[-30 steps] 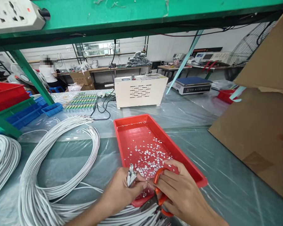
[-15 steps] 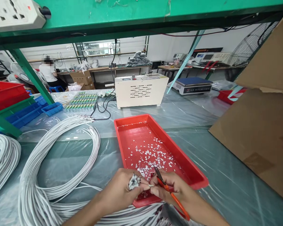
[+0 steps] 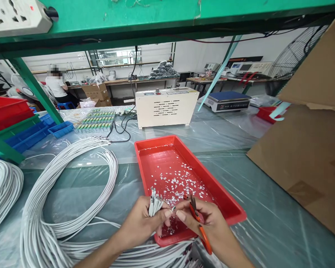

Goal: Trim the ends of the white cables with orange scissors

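My left hand [image 3: 141,225] is closed round a small bunch of white cable ends [image 3: 154,201] that stick up above its fingers. My right hand [image 3: 209,227] grips orange-handled scissors [image 3: 200,225], blades pointing up, and its thumb and forefinger pinch at one cable tip beside my left thumb. Both hands hover over the near end of a red tray [image 3: 228,204] littered with small white insulation scraps [image 3: 181,182]. The cables run back under my hands into a big coil of white cables [image 3: 69,178] on the left.
A cream metal machine box [image 3: 166,107] stands behind the tray, a scale [image 3: 227,100] to its right. A large cardboard box [image 3: 309,149] fills the right side. Red, green and blue bins [image 3: 15,123] sit far left under a green shelf frame. Another person [image 3: 55,87] works in the background.
The scissors swung from lying under my right palm to blades pointing up. The cable ends in my left hand turned end-on, then upright again. My right fingers moved to pinch a tip.
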Motion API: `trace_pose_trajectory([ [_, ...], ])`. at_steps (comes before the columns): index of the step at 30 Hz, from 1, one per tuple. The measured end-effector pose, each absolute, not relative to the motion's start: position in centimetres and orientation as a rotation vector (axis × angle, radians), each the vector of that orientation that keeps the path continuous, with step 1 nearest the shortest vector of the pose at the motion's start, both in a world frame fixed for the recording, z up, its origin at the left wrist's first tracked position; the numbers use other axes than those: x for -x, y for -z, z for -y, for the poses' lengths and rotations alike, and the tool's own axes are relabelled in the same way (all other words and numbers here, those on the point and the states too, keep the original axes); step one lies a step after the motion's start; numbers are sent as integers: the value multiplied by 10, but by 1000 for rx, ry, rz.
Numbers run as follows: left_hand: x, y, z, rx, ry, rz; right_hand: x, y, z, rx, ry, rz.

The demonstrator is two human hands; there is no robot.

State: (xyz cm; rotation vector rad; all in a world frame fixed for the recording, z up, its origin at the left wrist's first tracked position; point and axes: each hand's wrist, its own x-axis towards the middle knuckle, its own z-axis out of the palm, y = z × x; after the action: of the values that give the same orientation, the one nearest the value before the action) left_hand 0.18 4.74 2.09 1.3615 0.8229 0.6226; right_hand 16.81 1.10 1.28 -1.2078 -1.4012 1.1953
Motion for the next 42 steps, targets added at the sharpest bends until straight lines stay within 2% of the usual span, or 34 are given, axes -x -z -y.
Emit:
trace_pose_trajectory([
  [13,-10,-17,-38,-1404,-698,-1078,-156,-10,-12,1299,-1202,1113],
  [32,-12,-9,-36,-1324,-768,-1000,-151,7,-14,1134,-1378,835],
  [42,-5,-14,-45,-1353,-668,-854,-151,-9,-11,1203,-1148,1109],
])
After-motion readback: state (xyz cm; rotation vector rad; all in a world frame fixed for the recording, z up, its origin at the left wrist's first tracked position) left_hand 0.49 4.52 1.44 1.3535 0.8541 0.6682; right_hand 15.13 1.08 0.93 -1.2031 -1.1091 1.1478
